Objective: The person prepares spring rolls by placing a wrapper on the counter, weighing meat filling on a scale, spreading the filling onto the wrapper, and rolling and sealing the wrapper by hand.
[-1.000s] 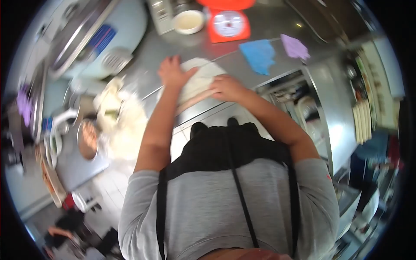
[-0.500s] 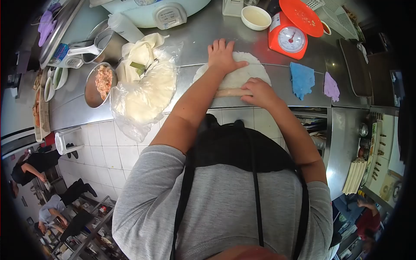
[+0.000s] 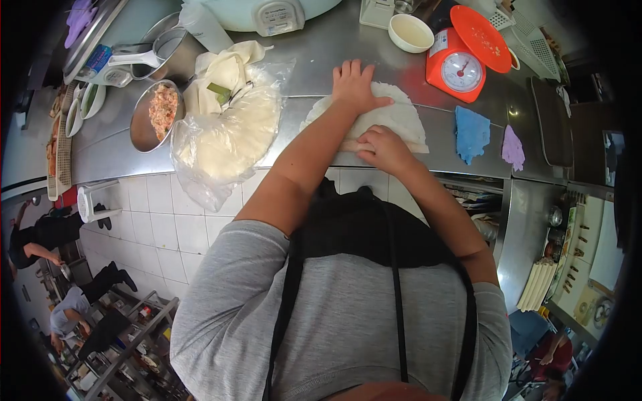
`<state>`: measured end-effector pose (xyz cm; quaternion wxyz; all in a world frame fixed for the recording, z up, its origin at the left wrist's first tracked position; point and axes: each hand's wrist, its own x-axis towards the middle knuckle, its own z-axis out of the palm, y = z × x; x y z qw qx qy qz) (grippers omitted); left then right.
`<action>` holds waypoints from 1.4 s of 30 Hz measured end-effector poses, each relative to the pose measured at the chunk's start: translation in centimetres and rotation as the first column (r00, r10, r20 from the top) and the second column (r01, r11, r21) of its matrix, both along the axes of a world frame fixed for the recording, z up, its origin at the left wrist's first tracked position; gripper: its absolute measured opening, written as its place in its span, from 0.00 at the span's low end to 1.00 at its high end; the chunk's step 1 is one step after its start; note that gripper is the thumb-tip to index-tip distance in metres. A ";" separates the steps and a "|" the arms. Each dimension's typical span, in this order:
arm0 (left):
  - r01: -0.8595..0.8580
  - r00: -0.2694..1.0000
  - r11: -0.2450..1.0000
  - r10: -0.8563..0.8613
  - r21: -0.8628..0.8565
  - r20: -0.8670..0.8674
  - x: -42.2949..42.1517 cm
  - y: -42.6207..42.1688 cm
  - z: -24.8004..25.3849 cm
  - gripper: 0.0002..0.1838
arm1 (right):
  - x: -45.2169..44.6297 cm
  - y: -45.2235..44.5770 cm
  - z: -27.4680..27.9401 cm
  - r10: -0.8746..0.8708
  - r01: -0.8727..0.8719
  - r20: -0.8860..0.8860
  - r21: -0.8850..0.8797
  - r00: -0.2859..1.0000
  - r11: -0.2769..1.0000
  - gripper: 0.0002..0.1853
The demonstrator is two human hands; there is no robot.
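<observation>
A thin round sheet of white dough [image 3: 398,113] lies on the steel counter in front of me. My left hand [image 3: 354,90] rests on its upper part, fingers spread and holding nothing. Along the dough's near edge is a filled strip, partly rolled or folded over [image 3: 413,147]. My right hand [image 3: 384,148] is closed on this rolled edge, thumb and fingers together. To the left, a plastic bag [image 3: 217,150] holds a stack of pale dough sheets. Beside it stands a metal bowl [image 3: 140,123] of pinkish filling.
An orange scale [image 3: 458,70] and a white bowl [image 3: 411,33] stand at the back. Blue cloth [image 3: 472,134] and purple cloth [image 3: 513,148] lie to the right. A metal pot [image 3: 177,60] is at the left. Other people [image 3: 50,237] are far off at lower left.
The view has steadied and shifted. My right hand has moved left along the dough's near edge, uncovering its right end. My left hand stays spread on the dough.
</observation>
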<state>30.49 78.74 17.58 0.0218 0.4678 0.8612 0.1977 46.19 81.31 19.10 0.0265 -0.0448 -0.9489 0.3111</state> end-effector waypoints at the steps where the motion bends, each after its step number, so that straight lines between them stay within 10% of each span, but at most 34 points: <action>1: -0.005 1.000 1.000 0.005 -0.001 -0.003 0.0 0.1 0.0 0.45 | 0.1 0.1 0.2 0.007 -0.007 0.009 0.008 1.000 1.000 0.14; 14: 0.093 0.979 0.909 -0.157 0.407 0.128 -1.6 -9.3 3.3 0.26 | -1.5 -1.5 2.1 -0.020 0.012 0.123 0.063 0.992 0.998 0.14; 42: 0.158 0.987 0.960 -0.163 0.230 0.003 3.8 -15.8 1.2 0.14 | 6.7 7.0 1.4 -0.169 0.150 0.115 0.160 0.979 0.976 0.10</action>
